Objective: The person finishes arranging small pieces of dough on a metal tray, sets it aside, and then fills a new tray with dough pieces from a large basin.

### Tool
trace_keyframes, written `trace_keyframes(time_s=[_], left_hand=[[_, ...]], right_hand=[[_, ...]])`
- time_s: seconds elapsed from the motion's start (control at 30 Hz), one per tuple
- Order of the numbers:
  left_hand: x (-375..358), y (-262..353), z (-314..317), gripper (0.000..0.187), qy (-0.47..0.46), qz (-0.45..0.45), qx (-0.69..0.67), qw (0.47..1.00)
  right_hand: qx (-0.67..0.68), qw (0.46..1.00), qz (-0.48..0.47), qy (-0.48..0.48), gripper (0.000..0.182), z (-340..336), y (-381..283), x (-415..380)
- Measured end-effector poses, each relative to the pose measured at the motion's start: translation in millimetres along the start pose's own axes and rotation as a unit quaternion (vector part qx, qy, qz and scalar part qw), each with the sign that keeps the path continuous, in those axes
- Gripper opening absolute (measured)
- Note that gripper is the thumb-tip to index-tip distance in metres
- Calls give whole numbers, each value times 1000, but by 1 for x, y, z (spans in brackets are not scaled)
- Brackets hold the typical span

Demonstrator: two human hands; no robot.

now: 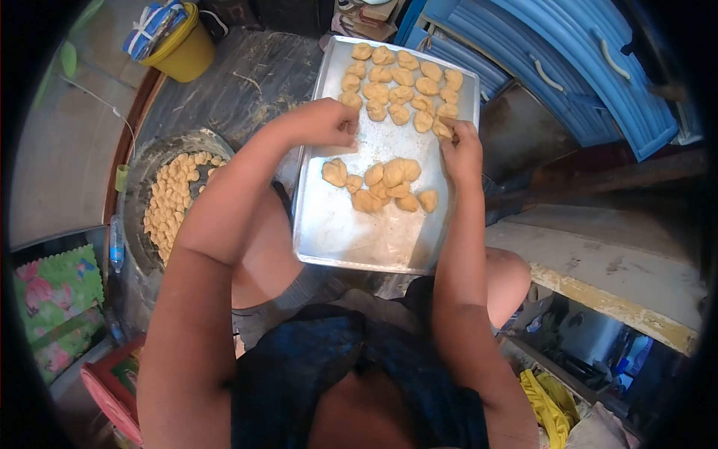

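Observation:
A metal baking tray (359, 251) tilts across my lap. Rows of small dough pieces (401, 95) cover its far half, and a loose heap of dough pieces (393, 179) lies nearer me. My left hand (329, 123) is over the tray's left edge, its fingers curled in beside the left end of the rows; whatever they may hold is hidden. On the right side, my right hand (463, 153) pinches a dough piece (442, 128) at the near right end of the rows.
To the left, a large round basin (138, 202) on the floor holds many more dough pieces. Behind it stands a yellow bucket (183, 56). A blue cabinet (516, 60) is at the upper right, with a worn wooden ledge (598, 254) below. A plastic bottle (117, 243) stands by the left wall.

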State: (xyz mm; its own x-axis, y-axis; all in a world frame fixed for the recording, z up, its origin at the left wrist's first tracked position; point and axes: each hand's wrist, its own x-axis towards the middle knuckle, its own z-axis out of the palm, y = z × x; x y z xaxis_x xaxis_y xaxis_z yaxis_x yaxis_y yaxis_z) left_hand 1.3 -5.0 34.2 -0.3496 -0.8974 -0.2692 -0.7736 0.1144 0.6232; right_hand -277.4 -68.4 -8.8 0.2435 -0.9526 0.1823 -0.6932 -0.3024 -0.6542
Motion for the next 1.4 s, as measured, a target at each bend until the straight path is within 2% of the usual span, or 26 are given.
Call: trace_keyframes(time_s=[0.13,0.23,0.33,0.4,0.43,0.5,0.53,0.6,0.63,0.7,0.73,0.8,0.83,0.9,0.93,0.97,1.03,1.17,1.2,1.23,1.27,1.3,1.37,1.4], left_hand=[[-8,-9,-4,33,-36,-41,4,998],[-13,-9,2,38,-73,-43,-23,996],[-13,-8,17,40,-76,-3,6,997],[-12,-4,23,33,-102,4,60,993],[-11,-4,23,33,-102,3,60,993],[-9,-6,23,24,-130,-15,0,991],[-5,-9,22,24,-130,-17,-2,991],[2,-14,20,18,-18,8,45,999],[2,-16,22,18,-18,8,45,999],[-1,-14,18,18,108,24,-18,994],[-2,-12,17,23,78,24,2,997],[-8,-7,24,26,85,26,31,996],[-9,-7,28,29,87,27,57,994],[-3,-11,33,32,94,27,57,994],[3,-16,33,31,105,23,65,992],[7,-16,32,30,116,20,74,990],[9,-17,32,29,117,11,78,990],[4,-11,28,29,153,10,126,980],[2,-8,30,29,152,9,123,981],[1,-4,32,29,185,43,124,974],[2,0,34,29,218,80,126,965],[6,0,37,29,215,84,127,965],[17,-3,44,26,173,128,163,963],[21,-3,45,26,174,128,162,963]], right_hand=[[-24,999,-36,-1,26,3,15,6],[-29,998,-33,42,25,7,20,6],[-63,996,-47,41,26,5,17,4],[-153,980,-114,61,26,-1,10,2],[-153,980,-115,60,26,-3,6,2],[-43,996,-79,-2,28,-6,-11,-4],[-6,992,-111,-63,30,-3,-21,-7],[44,966,-142,-210,31,4,-54,-21],[44,966,-142,-209,31,13,-65,-32],[-179,923,-237,-243,28,26,-79,-43],[-181,923,-238,-241,28,28,-78,-41],[-86,953,-167,-239,22,34,-78,-30],[-87,952,-168,-242,22,37,-78,-24],[26,989,-16,-142,19,39,-83,-13],[47,993,-53,-98,18,49,-77,-10],[46,993,-53,-98,18,55,-74,-7],[-9,987,-113,-111,19,64,-65,-5],[-41,984,-142,-100,27,25,-70,-18],[-67,973,-132,-177,29,15,-68,-26],[-91,957,-118,-251,32,8,-63,-30],[-100,940,-167,-279,38,5,-56,-31],[-100,942,-163,-276,38,4,-52,-30],[53,936,30,-345,41,3,-47,-22],[52,937,29,-345,41,6,-42,-16]])
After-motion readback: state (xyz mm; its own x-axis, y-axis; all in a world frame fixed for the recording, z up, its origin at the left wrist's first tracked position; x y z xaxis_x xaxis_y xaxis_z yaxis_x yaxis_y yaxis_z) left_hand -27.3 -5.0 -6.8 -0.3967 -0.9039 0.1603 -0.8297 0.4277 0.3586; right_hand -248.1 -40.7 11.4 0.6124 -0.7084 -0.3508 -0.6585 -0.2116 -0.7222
